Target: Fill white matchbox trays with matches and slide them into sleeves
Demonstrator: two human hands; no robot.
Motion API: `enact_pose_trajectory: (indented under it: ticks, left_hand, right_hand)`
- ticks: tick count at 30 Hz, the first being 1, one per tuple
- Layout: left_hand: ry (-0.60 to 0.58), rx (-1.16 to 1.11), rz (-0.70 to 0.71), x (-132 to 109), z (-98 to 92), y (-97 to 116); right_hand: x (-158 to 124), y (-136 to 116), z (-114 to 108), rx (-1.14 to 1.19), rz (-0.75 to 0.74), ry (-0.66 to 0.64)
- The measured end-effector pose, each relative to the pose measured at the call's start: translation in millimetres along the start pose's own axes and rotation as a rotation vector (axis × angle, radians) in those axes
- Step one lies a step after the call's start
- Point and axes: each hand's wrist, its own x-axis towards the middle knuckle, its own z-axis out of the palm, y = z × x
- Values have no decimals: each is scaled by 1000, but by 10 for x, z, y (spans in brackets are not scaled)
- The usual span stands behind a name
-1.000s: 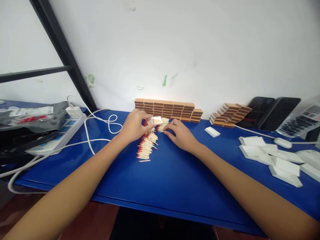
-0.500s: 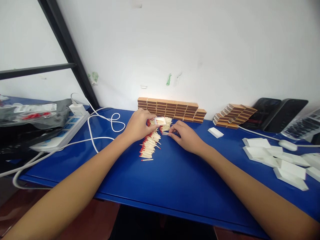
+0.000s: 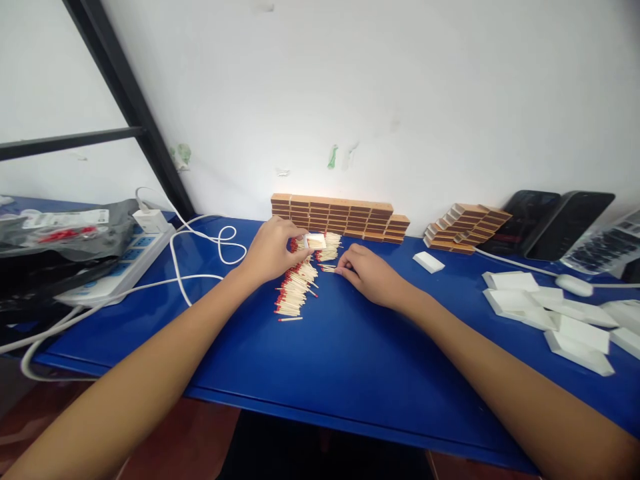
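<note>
A heap of red-tipped matches (image 3: 295,288) lies on the blue table (image 3: 330,353), in front of a wall of stacked brown matchboxes (image 3: 340,218). My left hand (image 3: 273,250) is closed on a small white matchbox tray (image 3: 315,241), held just above the heap. My right hand (image 3: 367,273) rests on the table right of the heap, its fingertips pinched on a few loose matches (image 3: 327,268).
A second stack of brown matchboxes (image 3: 465,228) stands further right, with one white tray (image 3: 427,262) beside it. Several white trays (image 3: 550,317) lie at the right. A power strip (image 3: 120,263) and white cables (image 3: 200,257) fill the left. Black phones (image 3: 555,223) lean on the wall.
My right hand's fingers have slid slightly along the table to the loose matches. My left hand keeps the tray in nearly the same place. The view shifts a little.
</note>
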Motion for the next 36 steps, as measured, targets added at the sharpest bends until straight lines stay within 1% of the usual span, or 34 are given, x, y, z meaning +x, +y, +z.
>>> enact_pose_trajectory:
  ticks: [3,5,11,15,19,22,25,30,33,36]
  left_hand:
    - [3,2,5,-2,6,-8]
    - [2,-5,8,-7,15,-13]
    - [-15,-69,35,-13,50,-9]
    - [-35,-167,40,-17,57,56]
    - [-89,-266,88,-32,66,139]
    - [-87,-323,76,-40,70,176]
    - [-77,-326,61,-33,62,178]
    - [-50,-248,26,-10,44,99]
    - [-4,-189,16,-7,34,36]
    - [14,-140,-9,-4,19,-4]
  right_hand:
    - [-27,-24,-71,-8,17,-26]
    - [-47,-39,-140,-9,20,-18]
    - [-80,-60,-312,22,-20,111]
    - [-77,-98,-308,34,-13,170]
    - [-79,-157,-259,11,-45,184]
    - [-86,-193,-251,-16,-81,188]
    - [-93,-217,-275,-33,-86,216]
    - [-99,-181,-260,-27,-30,294]
    - [-86,-102,-171,-8,-27,247]
    - [-59,-24,-83,37,-81,133]
